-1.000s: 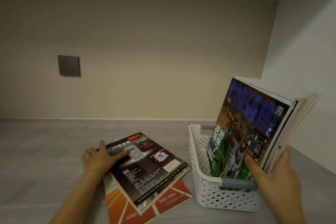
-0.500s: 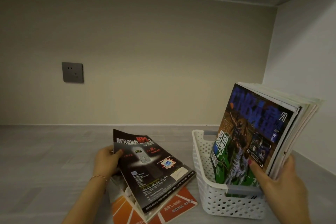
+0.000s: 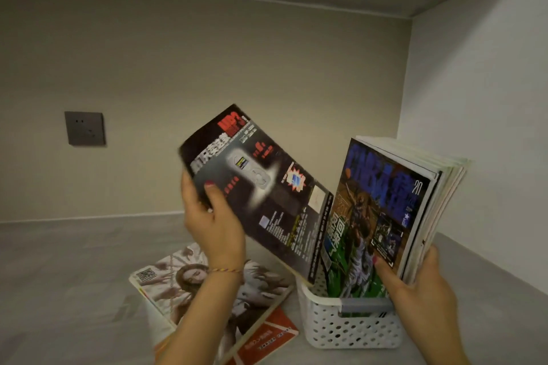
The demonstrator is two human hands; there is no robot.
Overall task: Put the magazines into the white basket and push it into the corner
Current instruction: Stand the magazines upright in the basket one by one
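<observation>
Magazines in hand: we hold a black-covered magazine [image 3: 261,195] aloft in our left hand [image 3: 215,227], thumb on the cover and fingers curled behind its left edge; its lower corner hangs just over the basket's near-left rim.
Magazines in basket: a stack [image 3: 394,216] stands tilted in the white basket [image 3: 350,326], pinched by our right hand [image 3: 424,299], thumb on the front cover.
Magazines waiting: two [image 3: 225,299] lie flat on the shelf [image 3: 59,275], below our left wrist.
Corner: beyond the right-hand grip, well apart from the basket.
Risk: we judge the black magazine's corner may catch the rim or the front cover, buckling its pages.
Risk: easing the right-hand pinch could let the stack slump and tip the light basket.
</observation>
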